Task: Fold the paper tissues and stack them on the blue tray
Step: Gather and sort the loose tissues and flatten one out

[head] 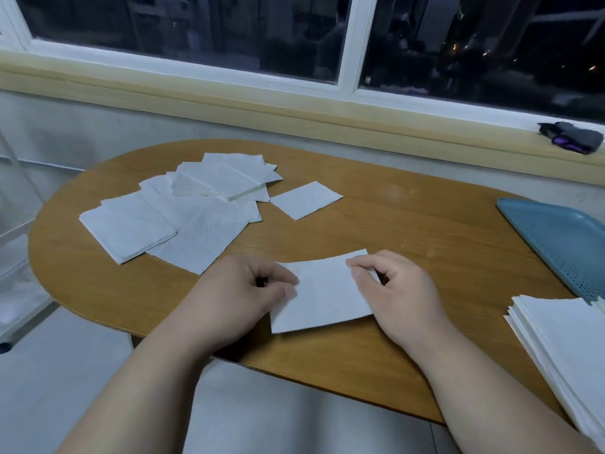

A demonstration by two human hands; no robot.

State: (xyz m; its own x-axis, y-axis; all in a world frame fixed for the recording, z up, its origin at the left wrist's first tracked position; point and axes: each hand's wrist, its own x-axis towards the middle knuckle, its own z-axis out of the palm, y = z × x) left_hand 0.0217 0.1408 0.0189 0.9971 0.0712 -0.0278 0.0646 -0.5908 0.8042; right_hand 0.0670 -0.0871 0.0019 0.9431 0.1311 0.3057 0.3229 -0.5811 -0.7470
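A white paper tissue (324, 296), folded into a rectangle, lies near the front edge of the wooden table (409, 224). My left hand (239, 296) pinches its left edge and my right hand (396, 290) pinches its upper right edge. A loose spread of white tissues (183, 208) covers the table's far left. One small folded square tissue (306, 199) lies apart beside that spread. The blue tray (563, 240) sits at the right edge, its visible part bare. A neat stack of tissues (563, 335) lies at the near right.
A window with a pale sill (294, 109) runs behind the table. A dark cloth-like object (573, 137) rests on the sill at the right. A clear plastic shelf unit (16, 224) stands at the left of the table.
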